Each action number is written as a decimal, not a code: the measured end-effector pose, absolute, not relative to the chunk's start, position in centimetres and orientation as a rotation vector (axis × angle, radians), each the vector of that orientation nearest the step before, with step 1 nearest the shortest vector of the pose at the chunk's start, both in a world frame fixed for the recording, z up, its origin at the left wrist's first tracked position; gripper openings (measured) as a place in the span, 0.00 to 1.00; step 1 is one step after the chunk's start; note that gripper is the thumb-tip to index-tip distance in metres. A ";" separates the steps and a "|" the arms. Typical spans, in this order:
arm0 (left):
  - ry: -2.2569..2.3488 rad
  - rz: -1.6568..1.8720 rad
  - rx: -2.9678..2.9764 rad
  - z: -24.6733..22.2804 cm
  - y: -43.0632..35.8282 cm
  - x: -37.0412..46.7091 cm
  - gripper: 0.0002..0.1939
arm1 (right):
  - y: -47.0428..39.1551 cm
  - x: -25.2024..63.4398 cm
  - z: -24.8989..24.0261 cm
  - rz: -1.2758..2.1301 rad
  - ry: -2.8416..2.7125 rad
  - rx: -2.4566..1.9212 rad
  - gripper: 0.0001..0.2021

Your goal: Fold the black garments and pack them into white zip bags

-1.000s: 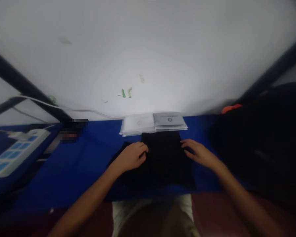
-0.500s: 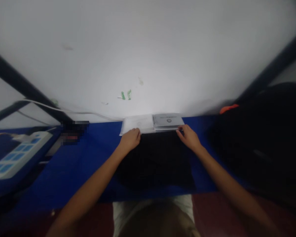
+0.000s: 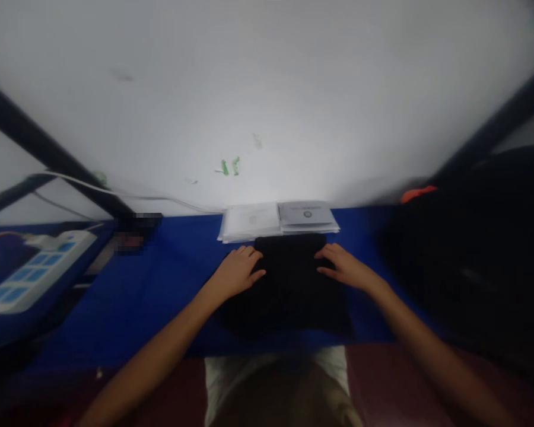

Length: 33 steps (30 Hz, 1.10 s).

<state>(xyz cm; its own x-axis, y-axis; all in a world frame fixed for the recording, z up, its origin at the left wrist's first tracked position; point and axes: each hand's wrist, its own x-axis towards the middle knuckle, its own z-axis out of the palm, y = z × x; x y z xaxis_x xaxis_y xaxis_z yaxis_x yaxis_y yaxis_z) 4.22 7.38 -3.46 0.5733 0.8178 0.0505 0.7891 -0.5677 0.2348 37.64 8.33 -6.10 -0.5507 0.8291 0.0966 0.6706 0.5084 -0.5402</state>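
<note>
A black cloth (image 3: 289,290) lies on the blue table cover in front of me, its far edge folded near the papers. My left hand (image 3: 239,271) rests on the cloth's left side, thumb apart from the fingers. On the right side of the cloth lies my right hand (image 3: 343,265), its thumb and fingers also spread. Just beyond the cloth are two stacks side by side against the wall: white packets (image 3: 251,220) on the left and grey-topped ones (image 3: 307,214) on the right.
A white power strip with blue sockets (image 3: 40,270) sits at the left, with a cable (image 3: 160,197) running along the wall. Dark bulky material (image 3: 480,261) covers the right, an orange item (image 3: 418,194) behind it. Black frame bars slant at both sides.
Both hands have moved back toward me from the stacks' near edge onto the cloth, and their fingers have spread. The cloth's far edge now shows a fold.
</note>
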 end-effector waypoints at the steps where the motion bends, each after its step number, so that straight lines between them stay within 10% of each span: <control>1: 1.383 0.192 2.578 -3.5 7.4 4.1 0.16 | 8.4 37.7 -6.2 0.656 -2.388 -1.253 0.12; 8: 1.198 0.401 2.393 -0.6 5.0 3.0 0.06 | 7.0 38.5 -4.2 1.071 -1.946 -1.241 0.14; 16: 1.054 -0.079 1.952 1.2 1.2 1.3 0.18 | 4.0 38.2 -3.0 1.814 -1.890 -1.111 0.14; 33: 1.726 -0.220 2.123 -0.9 2.2 0.1 0.20 | 7.7 35.8 -4.5 2.331 -1.790 -1.450 0.24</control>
